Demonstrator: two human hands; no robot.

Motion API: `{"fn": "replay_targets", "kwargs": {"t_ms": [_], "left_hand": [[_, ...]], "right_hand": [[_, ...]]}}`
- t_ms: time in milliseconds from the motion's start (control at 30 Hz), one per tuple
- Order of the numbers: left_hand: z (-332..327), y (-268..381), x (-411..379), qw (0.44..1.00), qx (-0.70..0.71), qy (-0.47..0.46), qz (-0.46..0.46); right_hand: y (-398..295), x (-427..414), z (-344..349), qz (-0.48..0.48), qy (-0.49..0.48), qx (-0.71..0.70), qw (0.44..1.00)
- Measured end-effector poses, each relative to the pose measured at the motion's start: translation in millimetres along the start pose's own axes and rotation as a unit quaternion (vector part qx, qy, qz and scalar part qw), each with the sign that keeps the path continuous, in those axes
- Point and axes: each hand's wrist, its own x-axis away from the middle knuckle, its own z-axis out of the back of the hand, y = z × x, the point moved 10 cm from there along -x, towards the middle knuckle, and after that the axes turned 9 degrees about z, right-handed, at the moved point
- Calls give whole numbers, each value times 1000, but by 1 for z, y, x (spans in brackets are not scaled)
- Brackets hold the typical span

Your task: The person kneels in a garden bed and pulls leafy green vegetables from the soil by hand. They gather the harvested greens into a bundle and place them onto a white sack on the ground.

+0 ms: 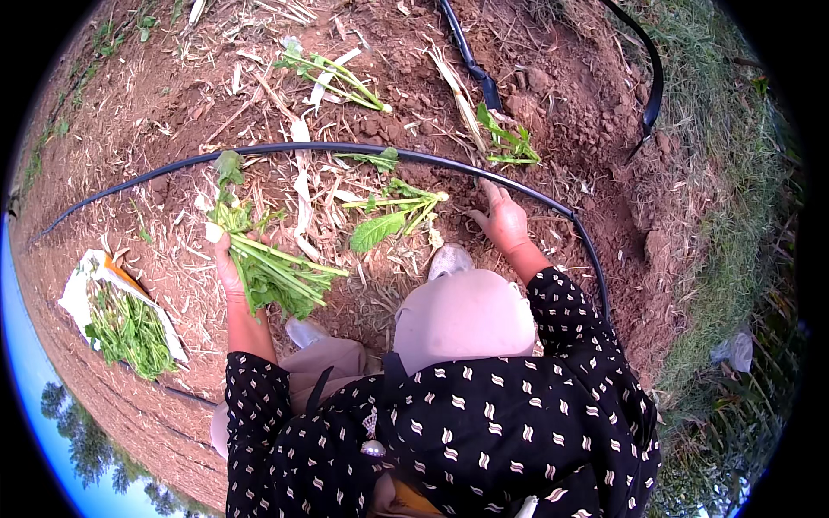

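My left hand [230, 267] is closed around a bunch of leafy greens [278, 275]. Pale root ends show near my fingers, and the leafy stalks hang toward my body. My right hand [505, 221] reaches down to the soil just inside a black drip hose [401, 154]. Its thumb stands apart from the fingers, and nothing shows in its grip; the fingertips are close to the hose, and I cannot tell whether they touch it. Left of that hand, a loose green plant [405, 213] with a pale cut base lies on the ground.
Beyond the hose lie more pulled greens [343, 81] and a small leafy plant [508, 139]. An open white sack [81, 291] holding greens rests at left. Dry stalks [456, 97] litter the reddish soil. A second black hose [469, 55] runs farther off; grass [719, 194] borders the right.
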Motion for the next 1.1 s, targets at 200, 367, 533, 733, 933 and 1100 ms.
{"fn": "replay_targets", "kwargs": {"t_ms": [200,367,533,733,933,1100], "left_hand": [[-11,-4,4,999,-33,33,2],[-15,-5,4,1000,-17,22,5],[2,-4,1,1000,-3,24,4],[-1,-1,-11,1000,-11,13,-4],[-34,-4,-1,1000,-13,21,-17],[-43,-19,-9,999,-30,30,31]], "right_hand": [[-13,-13,-36,22,-1,5,1000],[-11,-13,-55,32,-43,32,998],[-30,-7,-13,23,12,-24,999],[-26,-21,-51,51,-34,33,998],[-36,-9,-22,22,-38,4,999],[-13,-16,-53,8,-134,51,990]]}}
